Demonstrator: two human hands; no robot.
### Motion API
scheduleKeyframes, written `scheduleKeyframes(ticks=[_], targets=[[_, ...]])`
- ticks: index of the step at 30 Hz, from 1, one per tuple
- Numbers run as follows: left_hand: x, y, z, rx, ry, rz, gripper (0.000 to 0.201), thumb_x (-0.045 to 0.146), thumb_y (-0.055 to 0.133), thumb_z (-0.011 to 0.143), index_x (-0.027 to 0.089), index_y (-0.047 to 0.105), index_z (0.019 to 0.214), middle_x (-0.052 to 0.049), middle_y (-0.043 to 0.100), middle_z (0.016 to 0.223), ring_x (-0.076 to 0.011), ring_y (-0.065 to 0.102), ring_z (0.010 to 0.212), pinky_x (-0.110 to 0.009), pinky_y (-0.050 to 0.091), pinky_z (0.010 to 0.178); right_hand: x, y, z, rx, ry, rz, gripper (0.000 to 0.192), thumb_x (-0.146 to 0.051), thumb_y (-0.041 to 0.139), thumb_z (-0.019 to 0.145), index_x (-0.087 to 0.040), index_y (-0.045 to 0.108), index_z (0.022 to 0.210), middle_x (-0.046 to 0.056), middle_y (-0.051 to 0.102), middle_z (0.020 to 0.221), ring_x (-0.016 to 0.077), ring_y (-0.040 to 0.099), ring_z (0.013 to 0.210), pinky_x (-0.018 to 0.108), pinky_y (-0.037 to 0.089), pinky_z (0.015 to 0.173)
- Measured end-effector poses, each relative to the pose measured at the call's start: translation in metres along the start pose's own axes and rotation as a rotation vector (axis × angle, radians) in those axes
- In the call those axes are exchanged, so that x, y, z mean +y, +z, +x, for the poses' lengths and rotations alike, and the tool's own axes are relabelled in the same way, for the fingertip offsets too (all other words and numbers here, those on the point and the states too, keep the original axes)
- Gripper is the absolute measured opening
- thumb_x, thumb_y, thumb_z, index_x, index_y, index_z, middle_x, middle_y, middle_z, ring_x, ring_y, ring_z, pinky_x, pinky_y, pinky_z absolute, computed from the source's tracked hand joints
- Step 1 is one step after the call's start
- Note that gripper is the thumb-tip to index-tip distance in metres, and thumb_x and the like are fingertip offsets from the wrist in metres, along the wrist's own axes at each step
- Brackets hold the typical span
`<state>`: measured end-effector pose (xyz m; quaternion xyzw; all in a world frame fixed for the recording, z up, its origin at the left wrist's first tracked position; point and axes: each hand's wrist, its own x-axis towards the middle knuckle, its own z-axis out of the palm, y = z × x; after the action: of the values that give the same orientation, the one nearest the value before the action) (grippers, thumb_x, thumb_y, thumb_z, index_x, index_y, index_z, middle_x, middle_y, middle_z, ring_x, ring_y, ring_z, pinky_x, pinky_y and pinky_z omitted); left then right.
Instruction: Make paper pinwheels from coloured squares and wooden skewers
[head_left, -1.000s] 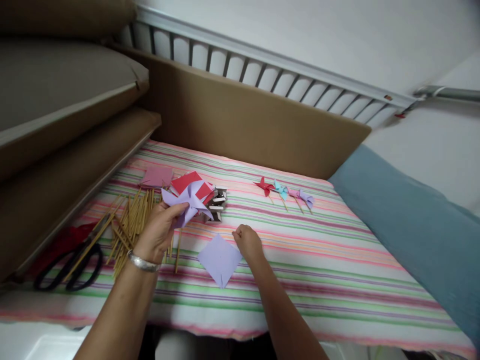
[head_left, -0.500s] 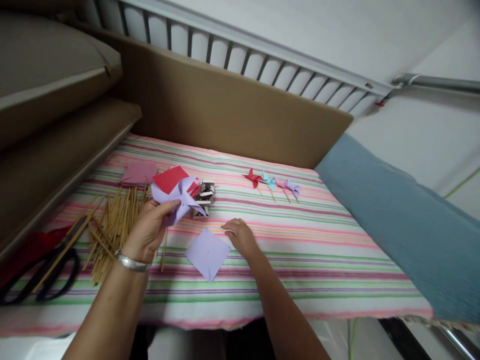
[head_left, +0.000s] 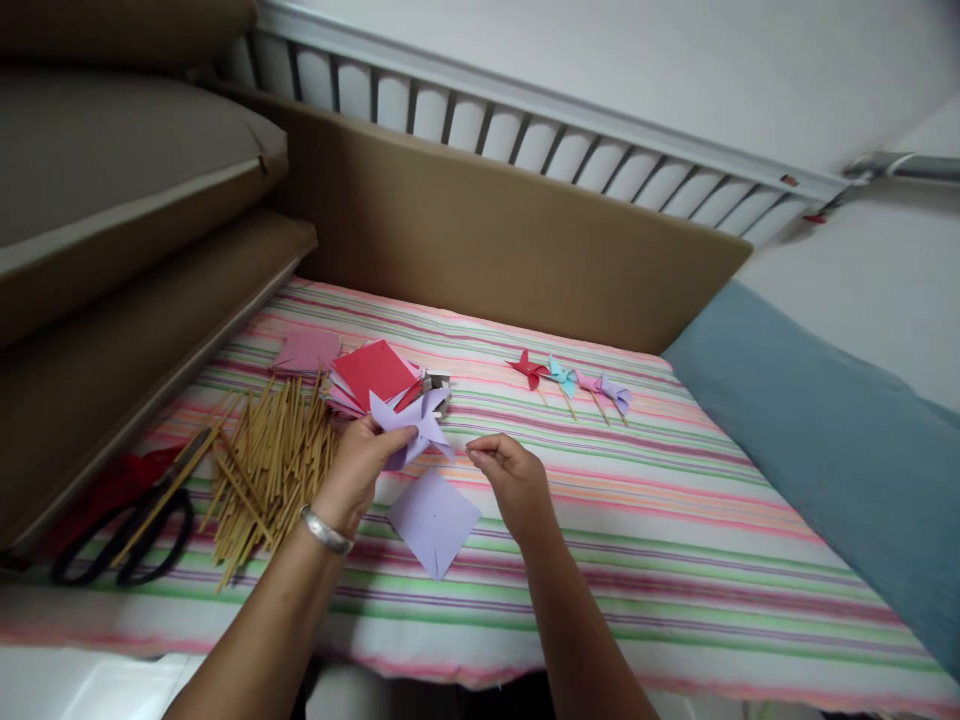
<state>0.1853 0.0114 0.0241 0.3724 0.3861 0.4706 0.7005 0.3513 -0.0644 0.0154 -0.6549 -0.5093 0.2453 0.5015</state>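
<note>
My left hand (head_left: 357, 468) grips a purple paper pinwheel (head_left: 424, 428) between thumb and fingers, its folded blades facing up. To its right, my right hand (head_left: 517, 482) has thumb and forefinger pinched together, apart from the pinwheel. Anything in that pinch is too small to make out. Below and between both hands, a flat purple paper square (head_left: 435, 525) with slit corners lies on the striped cloth (head_left: 637, 540). A stack of paper squares topped by a red one (head_left: 375, 372) sits just behind the pinwheel, which partly covers it and a small metallic-looking item (head_left: 437, 380).
Loose wooden sticks (head_left: 277, 455) lie in a heap left of my left hand, with black-handled scissors (head_left: 161, 530) beyond. Pink paper squares (head_left: 307, 350) sit behind the heap. Several small pinwheels on sticks (head_left: 574, 382) lie at the back right. A brown board (head_left: 480, 235) stands behind.
The view has shifted, so everything sits further right in the picture. My left hand has brought the pinwheel closer to my right hand, uncovering more of the red paper. The right fingers stay pinched.
</note>
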Motion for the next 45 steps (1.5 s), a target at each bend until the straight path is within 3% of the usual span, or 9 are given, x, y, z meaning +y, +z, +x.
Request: scheduleKeyframes(ticks=[2,5,7,10,20,28,34,45], targets=[[-0.003,0.004,-0.001,-0.006,0.017,0.033,0.028,0.022,0.078,0.052,0.012,0.071,0.078,-0.007,0.072,0.076,-0.0174,0.064,0.064,-0.026,0.047,0.063,-0.02,0.001,-0.007,0.016,-0.09,0.048,0.01,-0.025,0.056,0.076,-0.021,0.065,0.078,0.003,0.066,0.08,0.0177,0.062,0.08,0.031,0.049,0.075],[-0.007,0.008,-0.004,-0.018,0.031,0.064,0.026,0.021,0.077,0.053,0.013,0.071,0.077,-0.006,0.072,0.074,-0.0169,0.063,0.064,-0.026,0.047,0.062,-0.034,0.004,-0.011,0.031,-0.207,0.016,0.01,-0.02,0.057,0.075,-0.023,0.067,0.074,0.004,0.062,0.111,0.0207,0.052,0.11,0.037,0.038,0.097],[-0.01,0.011,-0.006,-0.022,0.035,0.084,0.025,0.02,0.076,0.054,0.014,0.071,0.078,-0.005,0.072,0.073,-0.0166,0.063,0.063,-0.025,0.047,0.061,-0.034,0.006,-0.011,0.007,-0.201,-0.004,0.012,-0.019,0.058,0.075,-0.024,0.068,0.073,0.001,0.046,0.135,0.0218,0.035,0.129,0.041,0.026,0.106],[-0.015,0.013,-0.007,-0.014,0.055,0.125,0.019,0.021,0.074,0.056,0.015,0.071,0.074,-0.003,0.07,0.068,-0.0149,0.061,0.059,-0.024,0.045,0.057,-0.028,0.011,-0.008,-0.029,-0.133,-0.008,0.011,-0.02,0.059,0.075,-0.024,0.069,0.073,-0.002,0.028,0.147,0.022,0.019,0.137,0.042,0.02,0.109],[-0.018,0.021,-0.012,-0.048,0.035,0.151,0.02,0.024,0.074,0.057,0.015,0.071,0.074,0.0,0.065,0.057,-0.0099,0.051,0.046,-0.02,0.037,0.045,-0.017,0.018,-0.001,0.007,-0.028,0.039,0.009,-0.021,0.061,0.071,-0.022,0.069,0.074,0.002,0.033,0.145,0.023,0.024,0.136,0.043,0.023,0.107],[-0.018,0.018,-0.009,-0.046,0.043,0.165,0.014,0.021,0.071,0.059,0.015,0.07,0.071,0.0,0.065,0.059,-0.011,0.054,0.051,-0.021,0.039,0.049,-0.018,0.017,-0.001,0.001,-0.029,0.053,0.008,-0.02,0.061,0.071,-0.021,0.068,0.073,0.004,0.037,0.143,0.0226,0.026,0.135,0.041,0.02,0.109],[-0.015,0.021,-0.012,-0.026,0.054,0.168,0.013,0.02,0.071,0.058,0.015,0.071,0.07,-0.001,0.067,0.062,-0.0118,0.055,0.052,-0.021,0.04,0.05,-0.018,0.018,-0.004,-0.026,-0.094,0.046,0.009,-0.021,0.06,0.073,-0.022,0.068,0.073,0.001,0.029,0.147,0.0221,0.019,0.137,0.041,0.017,0.109],[-0.009,0.023,-0.016,-0.103,0.025,0.159,0.015,0.02,0.071,0.056,0.013,0.07,0.07,-0.002,0.067,0.062,-0.0109,0.054,0.054,-0.021,0.04,0.051,-0.009,0.019,0.0,-0.029,0.011,0.199,0.007,-0.024,0.064,0.07,-0.022,0.07,0.074,0.005,0.033,0.145,0.0235,0.026,0.135,0.04,0.024,0.106]])
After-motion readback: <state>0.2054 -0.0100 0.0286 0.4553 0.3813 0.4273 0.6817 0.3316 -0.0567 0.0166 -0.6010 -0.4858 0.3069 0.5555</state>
